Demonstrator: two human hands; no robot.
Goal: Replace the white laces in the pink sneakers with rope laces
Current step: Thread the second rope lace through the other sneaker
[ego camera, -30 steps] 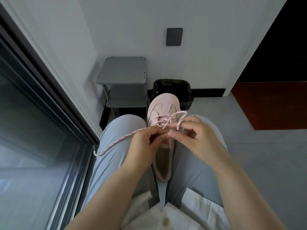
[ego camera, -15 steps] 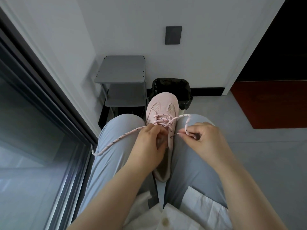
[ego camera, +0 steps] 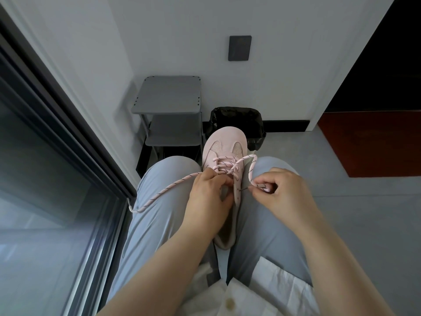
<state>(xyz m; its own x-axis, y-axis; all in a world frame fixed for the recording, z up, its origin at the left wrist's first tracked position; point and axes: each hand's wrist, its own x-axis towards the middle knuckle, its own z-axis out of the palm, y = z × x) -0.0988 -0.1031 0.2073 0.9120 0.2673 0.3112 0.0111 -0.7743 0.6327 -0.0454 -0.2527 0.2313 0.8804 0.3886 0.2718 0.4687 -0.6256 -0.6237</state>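
Right hand: rope lace; left hand: sneaker

Pale pink sneaker, pink rope lace with dark flecks, light-blue trousers.

pink sneaker | toe-away, between thighs | rope lace half-threaded

No writing, brand mark, number or sign can be read anywhere: the pink sneaker, the rope lace, the dark wall plate, the grey shelf and the black bin all show plain surfaces.
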